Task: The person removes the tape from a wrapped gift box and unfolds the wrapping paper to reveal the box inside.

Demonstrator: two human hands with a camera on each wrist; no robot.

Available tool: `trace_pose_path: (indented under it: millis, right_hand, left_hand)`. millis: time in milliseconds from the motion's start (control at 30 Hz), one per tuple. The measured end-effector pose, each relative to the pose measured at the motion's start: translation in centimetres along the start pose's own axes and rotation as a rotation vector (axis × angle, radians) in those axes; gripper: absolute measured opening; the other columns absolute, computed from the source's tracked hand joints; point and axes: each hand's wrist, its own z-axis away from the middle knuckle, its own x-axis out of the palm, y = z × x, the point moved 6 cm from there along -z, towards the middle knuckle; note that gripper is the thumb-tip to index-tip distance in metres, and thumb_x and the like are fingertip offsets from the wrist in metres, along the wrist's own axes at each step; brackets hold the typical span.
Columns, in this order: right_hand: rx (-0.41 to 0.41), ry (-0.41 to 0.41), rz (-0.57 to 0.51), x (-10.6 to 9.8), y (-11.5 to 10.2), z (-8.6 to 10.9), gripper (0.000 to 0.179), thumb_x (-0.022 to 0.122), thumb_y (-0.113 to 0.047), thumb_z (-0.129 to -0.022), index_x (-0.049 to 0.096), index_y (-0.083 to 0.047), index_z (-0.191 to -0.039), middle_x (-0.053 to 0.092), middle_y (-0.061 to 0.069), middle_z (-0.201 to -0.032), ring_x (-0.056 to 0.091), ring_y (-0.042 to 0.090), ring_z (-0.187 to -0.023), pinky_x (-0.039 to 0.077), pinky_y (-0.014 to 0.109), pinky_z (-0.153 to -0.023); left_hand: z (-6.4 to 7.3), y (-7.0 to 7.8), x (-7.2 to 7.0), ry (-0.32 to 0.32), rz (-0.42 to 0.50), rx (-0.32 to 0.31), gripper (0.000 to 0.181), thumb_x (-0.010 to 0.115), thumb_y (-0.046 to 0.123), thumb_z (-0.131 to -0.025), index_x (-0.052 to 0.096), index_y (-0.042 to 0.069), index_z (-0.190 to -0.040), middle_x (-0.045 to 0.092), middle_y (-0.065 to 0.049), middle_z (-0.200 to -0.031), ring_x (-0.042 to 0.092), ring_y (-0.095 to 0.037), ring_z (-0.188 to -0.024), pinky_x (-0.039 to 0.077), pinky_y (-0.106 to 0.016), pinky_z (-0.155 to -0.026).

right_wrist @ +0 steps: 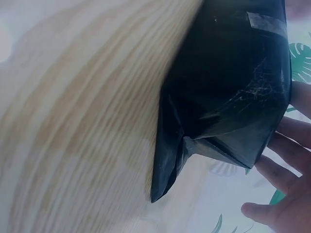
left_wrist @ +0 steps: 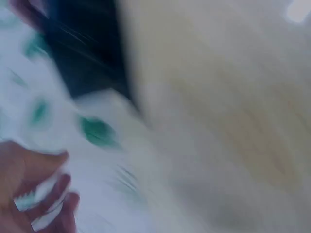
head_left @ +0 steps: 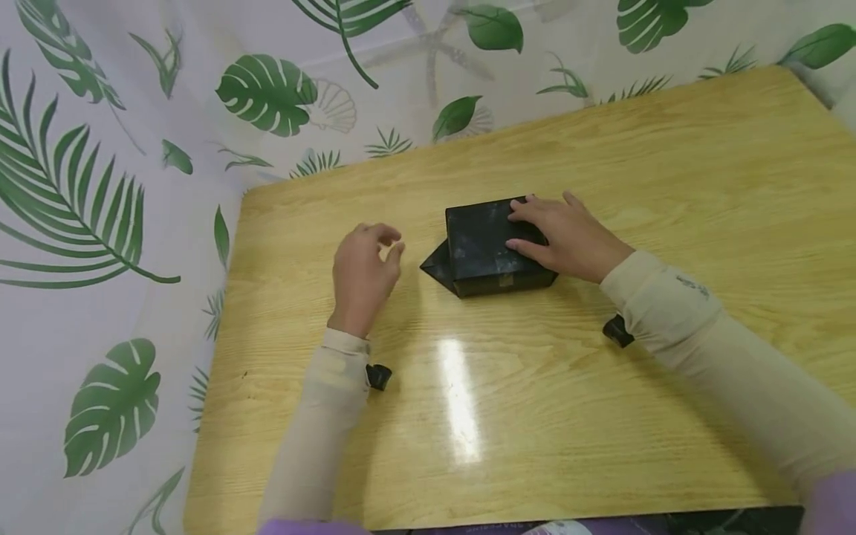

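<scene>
A box wrapped in black sheeting (head_left: 484, 241) lies on the wooden table, with a strip of clear tape on its near side. From its left end a pointed, folded flap (head_left: 440, 267) sticks out; the right wrist view has another loose fold (right_wrist: 167, 165) at the other end. My right hand (head_left: 568, 234) rests on the right part of the box, fingers spread over its top. To the left of the flap, my left hand (head_left: 364, 275) is in the air with loosely bent fingers and nothing visible in it. Motion blurs the left wrist view, where thumb and fingers are apart.
The wooden table (head_left: 535, 416) has a leaf-patterned white cloth (head_left: 187, 223) hanging along its back and left sides. Each sleeve carries a small black wrist device (head_left: 618, 331). A dark printed item (head_left: 635, 524) shows at the near edge.
</scene>
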Motion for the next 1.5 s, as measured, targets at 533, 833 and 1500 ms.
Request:
trace_pose_path:
  millis: [533, 833, 1500]
  right_hand:
    - [-0.346, 0.168, 0.013, 0.0, -2.8, 1.6, 0.026, 0.069, -0.012, -0.086, 0.071, -0.010, -0.112, 0.058, 0.007, -0.103, 0.049, 0.024, -0.084, 0.038, 0.043, -0.073]
    - [-0.392, 0.150, -0.059, 0.2, -3.0, 1.6, 0.016, 0.071, -0.008, -0.084, 0.074, -0.010, -0.100, 0.057, 0.005, -0.101, 0.052, 0.023, -0.088, 0.039, 0.045, -0.079]
    - [-0.454, 0.159, -0.009, 0.4, -3.3, 1.0, 0.013, 0.068, -0.005, -0.086, 0.071, -0.011, -0.097, 0.057, 0.002, -0.096, 0.051, 0.019, -0.082, 0.034, 0.037, -0.073]
  left_hand:
    - [0.0, 7.1, 4.8, -0.391, 0.019, 0.446, 0.036, 0.055, 0.022, -0.097, 0.057, 0.011, -0.131, 0.046, -0.006, -0.141, 0.037, -0.017, -0.135, 0.029, -0.027, -0.109]
    - [0.4, 6.8, 4.6, -0.309, 0.058, 0.429, 0.035, 0.058, 0.024, -0.095, 0.061, 0.011, -0.128, 0.050, -0.004, -0.138, 0.041, -0.016, -0.132, 0.031, -0.029, -0.108]
    - [0.0, 6.5, 4.7, -0.322, 0.073, 0.423, 0.036, 0.058, 0.026, -0.095, 0.060, 0.014, -0.128, 0.049, -0.002, -0.139, 0.039, -0.016, -0.133, 0.031, -0.029, -0.108]
